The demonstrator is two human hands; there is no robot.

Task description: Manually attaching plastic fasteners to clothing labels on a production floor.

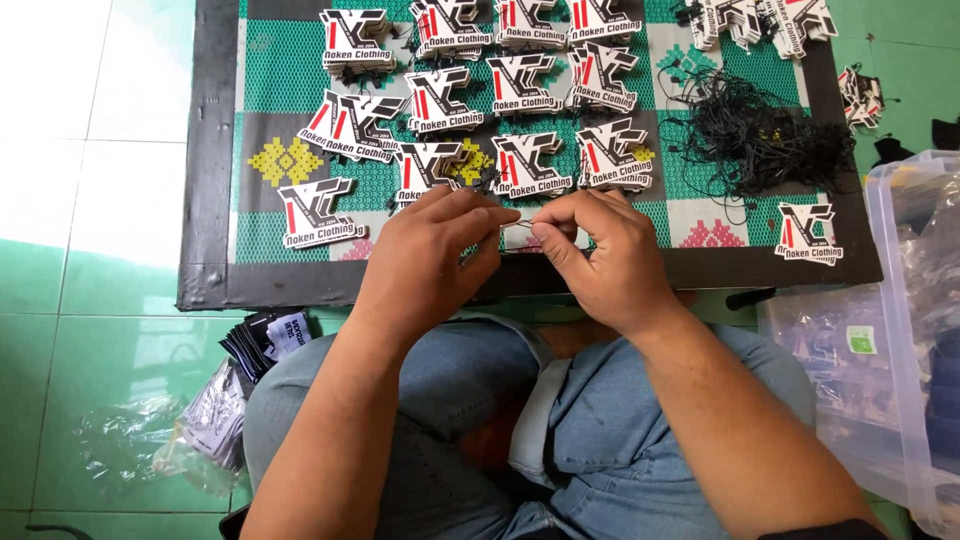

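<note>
My left hand [435, 250] and my right hand [600, 255] meet over the near edge of a patterned green mat [270, 80]. Their fingertips pinch a thin black string loop [522, 226] between them. Just beyond the fingers lie several stacks of die-cut card hang tags [525, 165] in black, white and red, set out in rows. A tangled heap of black strings [760, 135] lies on the mat to the right. One lone tag [808, 235] sits at the mat's right corner. My legs in blue jeans are crossed below.
A clear plastic storage box [905, 330] stands at the right on the green tiled floor. Black labels and clear plastic bags [225, 400] lie by my left knee. More tags [860, 95] rest off the mat's right edge.
</note>
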